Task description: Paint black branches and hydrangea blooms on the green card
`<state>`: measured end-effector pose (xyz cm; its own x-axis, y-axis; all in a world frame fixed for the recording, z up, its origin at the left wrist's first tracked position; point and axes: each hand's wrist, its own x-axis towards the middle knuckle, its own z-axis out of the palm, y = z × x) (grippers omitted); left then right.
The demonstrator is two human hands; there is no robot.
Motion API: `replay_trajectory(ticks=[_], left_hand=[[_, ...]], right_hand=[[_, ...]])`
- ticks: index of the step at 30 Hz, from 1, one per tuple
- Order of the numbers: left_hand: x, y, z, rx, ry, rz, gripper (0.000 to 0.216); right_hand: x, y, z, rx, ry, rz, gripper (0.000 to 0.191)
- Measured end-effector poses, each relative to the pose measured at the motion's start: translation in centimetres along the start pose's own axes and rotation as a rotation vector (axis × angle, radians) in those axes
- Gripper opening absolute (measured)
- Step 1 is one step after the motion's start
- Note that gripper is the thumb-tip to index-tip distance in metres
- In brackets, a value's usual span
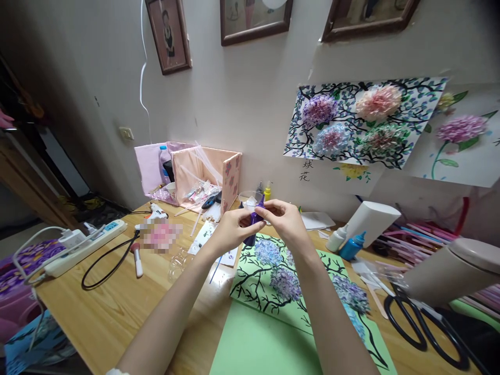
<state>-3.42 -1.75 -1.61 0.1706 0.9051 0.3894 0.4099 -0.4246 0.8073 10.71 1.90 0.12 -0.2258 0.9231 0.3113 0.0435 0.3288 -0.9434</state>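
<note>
Both hands meet above the far edge of the green artwork. My left hand (230,227) is closed round a small purple paint bottle (249,240), which stands roughly upright. The fingers of my right hand (287,221) pinch the same bottle near its pointed top; they partly hide it. Beneath lies a green sheet (250,291) with black painted branches and raised blue and purple flower heads (286,284), partly covered by my right forearm. Just behind the bottle is a clear plastic cup (249,196). A yellow paint bottle (267,190) stands by the wall.
White (336,238) and blue (352,246) bottles stand right of the artwork. Large black-handled scissors (424,317) lie near a beige bin (455,271). At left are a power strip (88,247), a brush (137,259), a glue gun (158,211) and a pink fabric box (231,179).
</note>
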Motion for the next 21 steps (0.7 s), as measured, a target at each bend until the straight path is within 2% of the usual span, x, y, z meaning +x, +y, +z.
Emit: replay_trajectory(ticks=[8,17,21], left_hand=[[0.1,-0.1,-0.7,-0.292,-0.219,-0.085,0.030],[0.0,-0.6,-1.4,-0.386,-0.318,-0.048,0.030],[-0.3,-0.6,-1.7,-0.466,-0.379,-0.015,0.037]], right_hand=[[-0.4,-0.9,-0.9,0.076,-0.169,0.050,0.025],[-0.4,-0.8,-1.3,0.184,-0.297,0.033,0.025],[-0.6,-0.9,-1.6,0.226,-0.393,-0.003,0.023]])
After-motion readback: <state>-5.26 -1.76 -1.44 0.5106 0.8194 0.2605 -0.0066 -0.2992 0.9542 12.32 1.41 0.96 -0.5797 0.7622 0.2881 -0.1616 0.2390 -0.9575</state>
